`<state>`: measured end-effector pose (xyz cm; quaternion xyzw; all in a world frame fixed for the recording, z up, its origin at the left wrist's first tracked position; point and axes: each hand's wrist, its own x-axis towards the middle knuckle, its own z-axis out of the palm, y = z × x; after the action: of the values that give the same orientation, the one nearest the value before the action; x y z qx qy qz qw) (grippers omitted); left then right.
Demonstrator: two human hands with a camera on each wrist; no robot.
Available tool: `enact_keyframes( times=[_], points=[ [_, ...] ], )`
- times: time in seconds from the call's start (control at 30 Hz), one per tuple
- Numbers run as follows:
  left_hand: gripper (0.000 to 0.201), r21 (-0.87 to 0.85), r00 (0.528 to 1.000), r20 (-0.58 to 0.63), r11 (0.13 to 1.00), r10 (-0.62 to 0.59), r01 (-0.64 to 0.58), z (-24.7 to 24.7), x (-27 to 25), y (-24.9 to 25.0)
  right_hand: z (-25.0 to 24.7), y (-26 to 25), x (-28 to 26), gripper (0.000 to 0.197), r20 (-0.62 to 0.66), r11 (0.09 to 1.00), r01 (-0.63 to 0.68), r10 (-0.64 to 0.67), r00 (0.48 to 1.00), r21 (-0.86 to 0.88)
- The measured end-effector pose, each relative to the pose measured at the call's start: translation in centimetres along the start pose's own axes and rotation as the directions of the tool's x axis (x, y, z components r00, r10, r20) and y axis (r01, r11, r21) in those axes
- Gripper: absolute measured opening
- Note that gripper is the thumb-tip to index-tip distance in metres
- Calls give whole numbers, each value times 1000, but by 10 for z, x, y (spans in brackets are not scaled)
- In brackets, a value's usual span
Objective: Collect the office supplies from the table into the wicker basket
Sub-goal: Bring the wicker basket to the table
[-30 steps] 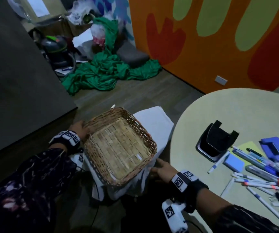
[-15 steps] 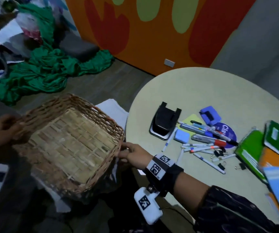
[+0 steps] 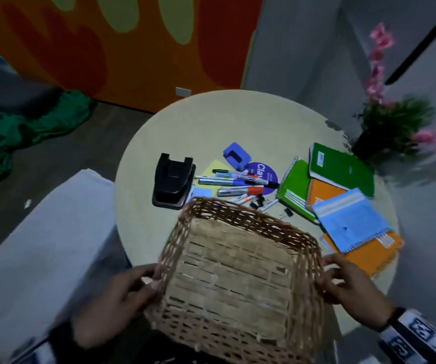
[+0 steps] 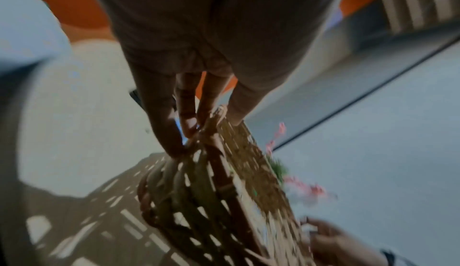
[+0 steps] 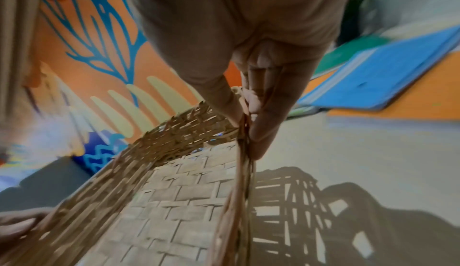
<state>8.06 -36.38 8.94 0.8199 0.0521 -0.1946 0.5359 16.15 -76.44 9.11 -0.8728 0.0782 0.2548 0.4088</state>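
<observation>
An empty square wicker basket hangs over the near edge of the round pale table. My left hand grips its left rim, and my right hand grips its right rim. The wrist views show the thumb and fingers of the left hand and of the right hand pinching the wicker basket. Beyond it lie a black hole punch, several markers and pens, a purple stapler-like item, binder clips and spiral notebooks.
A white-covered seat stands left of the table. Green cloth lies on the floor at far left. A potted plant with pink flowers stands past the table's right edge. An orange patterned wall is behind.
Both hands have carried the basket from the white-covered seat on the left over to the table's near edge. The view has swung right onto the table.
</observation>
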Motion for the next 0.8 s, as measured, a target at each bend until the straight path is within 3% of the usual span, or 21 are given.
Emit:
enact_keyframes(
  times=[0.1,0.23,0.3,0.6,0.7,0.8],
  points=[
    [16,134,994,108,990,20,-34,47,25,-7,-26,42,-8,23,-123,998,-22,14,992,-58],
    [6,294,968,246,949,42,-116,84,45,-16,-37,75,-15,16,-128,997,-74,69,989,-34],
    [14,360,962,271,924,29,-129,90,53,-20,-37,85,-14,17,-141,995,-85,78,987,-46],
    [15,469,971,240,878,-19,-98,75,72,-20,-20,99,11,24,-194,993,-54,34,980,-101],
    [11,567,952,297,816,-73,-114,61,72,-13,-19,99,11,26,-162,999,-44,38,986,-31],
    [31,694,964,242,715,-111,-92,33,91,20,-34,94,12,17,-183,997,-61,68,981,45]
  ],
)
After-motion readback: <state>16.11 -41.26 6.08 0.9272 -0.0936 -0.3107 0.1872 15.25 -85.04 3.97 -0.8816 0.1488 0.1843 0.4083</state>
